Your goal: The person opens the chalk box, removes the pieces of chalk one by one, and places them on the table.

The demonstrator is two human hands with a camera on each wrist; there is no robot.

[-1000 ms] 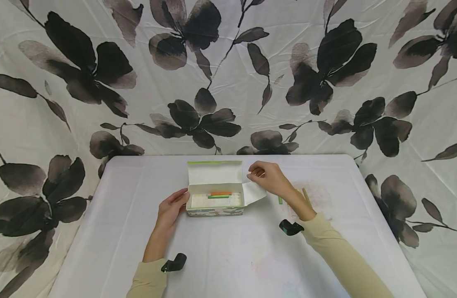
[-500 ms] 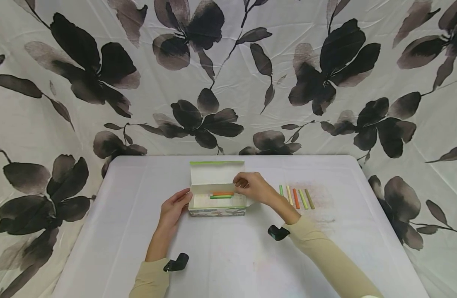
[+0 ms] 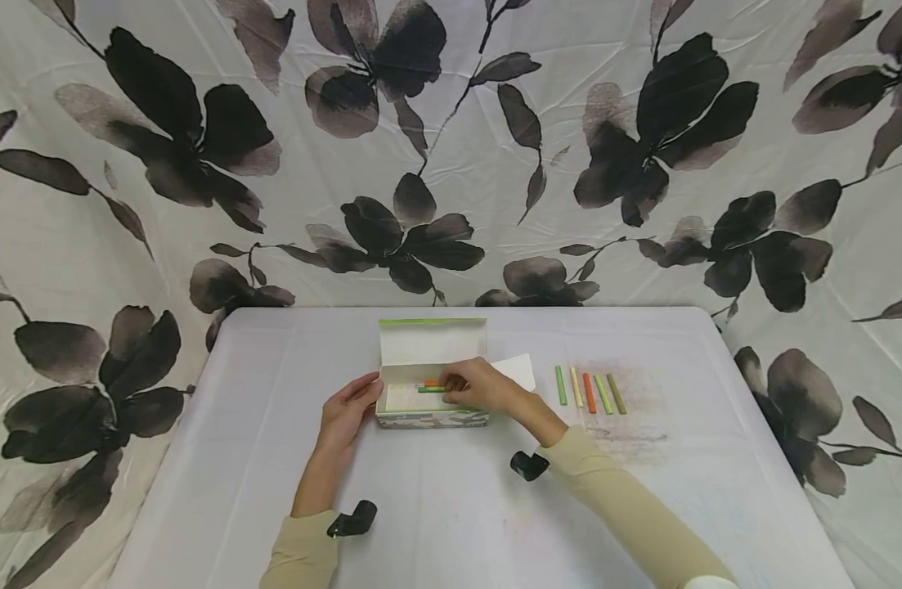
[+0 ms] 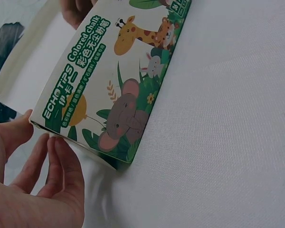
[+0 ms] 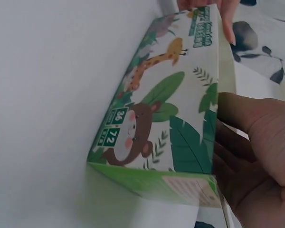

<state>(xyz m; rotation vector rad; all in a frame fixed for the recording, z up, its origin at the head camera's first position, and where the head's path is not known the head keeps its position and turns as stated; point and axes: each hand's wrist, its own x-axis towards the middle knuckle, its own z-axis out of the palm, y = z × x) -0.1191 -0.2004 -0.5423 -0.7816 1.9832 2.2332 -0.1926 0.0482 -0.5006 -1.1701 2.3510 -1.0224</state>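
Observation:
An open colored chalk box (image 3: 432, 420) with animal pictures stands on the white table, lid raised at the back. Inside lie an orange chalk stick (image 3: 431, 383) and a green chalk stick (image 3: 430, 390), both partly covered. My left hand (image 3: 347, 413) holds the left end of the box; in the left wrist view its thumb is at the top corner and its fingers are against the end. My right hand (image 3: 480, 386) reaches into the right half with bent fingers, by the ends of the two chalks. The box wall hides its fingertips in the right wrist view.
Right of the box, several chalk sticks (image 3: 589, 393) in green, yellow, red-orange and olive lie in a row amid smears of chalk dust. A white end flap (image 3: 517, 370) sticks out at the box's right. Behind the table hangs a floral cloth (image 3: 524, 164).
My right hand has moved left and down from beside the right flap into the box, uncovering the chalk row on the table. The left hand stays at the box's left end.

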